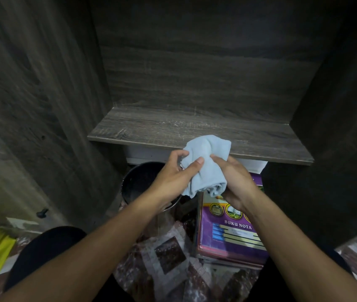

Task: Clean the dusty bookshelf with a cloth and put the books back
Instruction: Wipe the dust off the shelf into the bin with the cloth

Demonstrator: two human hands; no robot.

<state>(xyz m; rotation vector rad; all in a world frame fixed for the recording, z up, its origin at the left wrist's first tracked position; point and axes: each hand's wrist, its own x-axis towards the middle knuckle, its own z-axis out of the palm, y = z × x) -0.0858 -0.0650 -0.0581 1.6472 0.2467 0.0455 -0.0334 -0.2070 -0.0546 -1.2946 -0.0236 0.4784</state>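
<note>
Two hands are meeting on one cloth. The left hand [174,177] is pinching the light blue cloth [206,162] between thumb and curled fingers, and the right hand [236,182] is gripping its bunched lower part from the other side. They are holding the cloth in the air, just in front of the front edge of the single bare shelf board [173,127]. Below, one black bucket [138,182] is standing on the patterned floor [169,253]. Beside it one stack of books [230,240] is lying, topped by a purple cover reading "BUKU NOTA"; I cannot tell how many books it holds.
</note>
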